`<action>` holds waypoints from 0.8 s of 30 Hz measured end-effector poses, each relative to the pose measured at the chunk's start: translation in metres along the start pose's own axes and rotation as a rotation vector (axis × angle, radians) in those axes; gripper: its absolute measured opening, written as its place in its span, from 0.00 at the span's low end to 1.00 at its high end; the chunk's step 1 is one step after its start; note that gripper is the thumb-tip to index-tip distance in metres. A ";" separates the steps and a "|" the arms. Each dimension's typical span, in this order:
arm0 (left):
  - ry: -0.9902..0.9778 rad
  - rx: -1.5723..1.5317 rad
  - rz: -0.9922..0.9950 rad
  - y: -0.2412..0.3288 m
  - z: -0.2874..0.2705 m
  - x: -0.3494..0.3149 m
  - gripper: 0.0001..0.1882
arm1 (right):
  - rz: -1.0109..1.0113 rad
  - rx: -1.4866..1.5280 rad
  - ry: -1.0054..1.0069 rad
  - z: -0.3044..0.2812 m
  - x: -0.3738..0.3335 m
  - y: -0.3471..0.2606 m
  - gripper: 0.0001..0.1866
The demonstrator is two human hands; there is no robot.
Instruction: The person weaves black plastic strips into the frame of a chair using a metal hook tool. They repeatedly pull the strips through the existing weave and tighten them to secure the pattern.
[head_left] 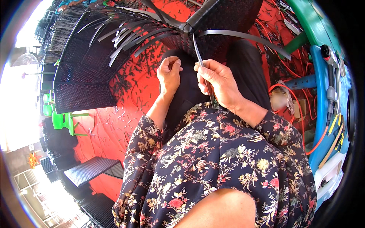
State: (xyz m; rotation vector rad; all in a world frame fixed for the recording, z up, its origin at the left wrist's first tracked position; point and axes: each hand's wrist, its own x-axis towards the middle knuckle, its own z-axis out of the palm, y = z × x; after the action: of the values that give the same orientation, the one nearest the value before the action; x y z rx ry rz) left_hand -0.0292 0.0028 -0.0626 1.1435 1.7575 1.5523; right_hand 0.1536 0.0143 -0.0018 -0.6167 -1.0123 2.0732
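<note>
Between my knees stands a dark woven furniture piece [228,22], its frame corner [187,28] pointing toward me. A flat grey plastic strip [197,49] runs down from that corner. My right hand [222,81] pinches this strip, and its tail passes below the fingers toward my lap. My left hand [170,74] hovers just left of the strip, apart from it, with fingers curled and thumb against them; whatever may be inside is hidden. Several loose strips [131,36] fan out leftward from the frame, and another strip [247,35] arcs to the right.
Strip offcuts litter the red floor covering [102,117]. At left are a dark woven panel [85,72], a green chair [64,121] and a small woven piece [91,171]. A blue stool [321,87] on the right carries an air tool [330,81] with an orange hose [319,142].
</note>
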 end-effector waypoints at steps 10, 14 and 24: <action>0.006 0.026 0.052 -0.005 -0.004 -0.004 0.05 | -0.022 -0.031 -0.012 0.005 -0.002 0.002 0.12; 0.013 0.003 0.041 -0.006 -0.005 -0.006 0.05 | -0.020 0.013 -0.026 0.002 -0.005 0.006 0.12; 0.033 0.105 0.110 0.004 -0.008 -0.027 0.05 | -0.057 0.075 -0.123 0.006 -0.025 -0.006 0.09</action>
State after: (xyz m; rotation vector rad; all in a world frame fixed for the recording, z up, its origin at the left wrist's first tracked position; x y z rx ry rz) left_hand -0.0216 -0.0245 -0.0603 1.2921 1.8443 1.5662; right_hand 0.1671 -0.0053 0.0094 -0.4213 -1.0038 2.1091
